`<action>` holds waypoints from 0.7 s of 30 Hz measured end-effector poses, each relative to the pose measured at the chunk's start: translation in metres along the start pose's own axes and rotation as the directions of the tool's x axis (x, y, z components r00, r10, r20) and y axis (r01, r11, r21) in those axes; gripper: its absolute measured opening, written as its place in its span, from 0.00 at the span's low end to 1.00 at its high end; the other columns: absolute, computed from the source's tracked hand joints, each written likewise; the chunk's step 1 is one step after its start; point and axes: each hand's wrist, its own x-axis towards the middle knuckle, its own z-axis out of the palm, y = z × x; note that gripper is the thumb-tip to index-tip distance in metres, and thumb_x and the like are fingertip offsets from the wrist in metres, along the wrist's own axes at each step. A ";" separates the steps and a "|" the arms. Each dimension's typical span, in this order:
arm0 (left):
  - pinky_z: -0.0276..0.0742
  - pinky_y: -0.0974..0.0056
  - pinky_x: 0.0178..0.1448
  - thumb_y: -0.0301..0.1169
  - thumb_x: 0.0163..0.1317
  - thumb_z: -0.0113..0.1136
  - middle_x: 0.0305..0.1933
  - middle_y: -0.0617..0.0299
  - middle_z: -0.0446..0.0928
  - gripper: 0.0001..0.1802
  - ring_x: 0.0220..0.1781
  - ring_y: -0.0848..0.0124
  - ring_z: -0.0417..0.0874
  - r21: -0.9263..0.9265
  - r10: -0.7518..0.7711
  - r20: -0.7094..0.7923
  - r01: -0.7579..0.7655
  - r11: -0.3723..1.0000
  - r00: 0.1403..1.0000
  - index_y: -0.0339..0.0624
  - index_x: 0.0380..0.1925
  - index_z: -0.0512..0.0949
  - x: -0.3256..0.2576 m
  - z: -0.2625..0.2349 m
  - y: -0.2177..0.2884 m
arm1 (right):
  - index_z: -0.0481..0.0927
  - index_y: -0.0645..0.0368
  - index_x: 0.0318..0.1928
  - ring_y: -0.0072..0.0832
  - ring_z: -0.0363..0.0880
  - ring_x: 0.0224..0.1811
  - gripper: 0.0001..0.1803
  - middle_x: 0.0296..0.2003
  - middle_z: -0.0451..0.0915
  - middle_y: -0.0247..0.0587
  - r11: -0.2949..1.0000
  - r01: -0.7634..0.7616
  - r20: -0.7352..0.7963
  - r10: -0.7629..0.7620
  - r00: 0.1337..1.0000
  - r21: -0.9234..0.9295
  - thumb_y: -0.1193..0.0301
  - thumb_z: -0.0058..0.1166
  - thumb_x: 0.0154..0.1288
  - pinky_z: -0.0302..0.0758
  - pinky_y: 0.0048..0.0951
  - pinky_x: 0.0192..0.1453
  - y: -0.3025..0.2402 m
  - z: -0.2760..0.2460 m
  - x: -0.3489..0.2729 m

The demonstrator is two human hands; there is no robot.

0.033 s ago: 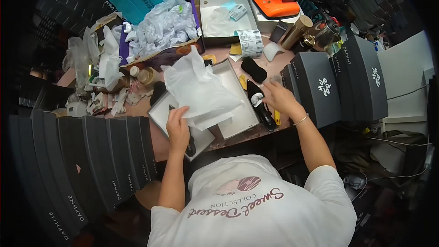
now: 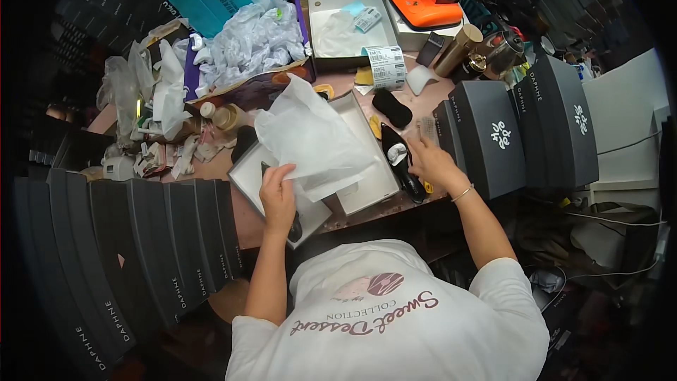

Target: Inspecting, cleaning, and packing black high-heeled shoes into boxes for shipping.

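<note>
A thin sheet of white tissue paper [image 2: 317, 142] hangs over an open shoe box [image 2: 381, 182] with a pale inside. My left hand [image 2: 277, 200] is closed on the sheet's near left corner. Under that hand, parts of a black shoe [image 2: 295, 229] show in the other pale box half [image 2: 247, 169]; the rest of it is hidden. To the right of the box lies a black pointed shoe [image 2: 393, 140] with white stuffing in its opening. Beside this shoe is my right hand [image 2: 434, 166], fingers apart, its fingertips at the shoe's right edge.
Dark shoe boxes stand in rows at the left [image 2: 134, 240] and right [image 2: 493, 137]. Behind the work lie a carton of crumpled tissue [image 2: 247, 46], a sheet of labels [image 2: 386, 67], a black oval pad [image 2: 392, 108] and an orange machine [image 2: 427, 3]. A yellow-handled tool [image 2: 428, 188] is near the right hand.
My right hand has moved slightly down and left, closer to the black shoe. The tissue sheet has shifted a little to the right and lies flatter; my left hand still holds its corner.
</note>
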 end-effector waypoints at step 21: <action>0.70 0.70 0.34 0.23 0.58 0.60 0.31 0.63 0.77 0.10 0.29 0.76 0.74 -0.182 0.089 0.023 -0.083 0.980 0.996 0.35 0.41 0.79 0.021 0.019 0.060 | 0.67 0.66 0.62 0.18 0.70 0.39 0.29 0.47 0.76 0.34 0.470 0.101 0.128 -0.430 0.894 0.877 0.73 0.52 0.59 0.68 0.21 0.45 -0.092 -0.049 -0.077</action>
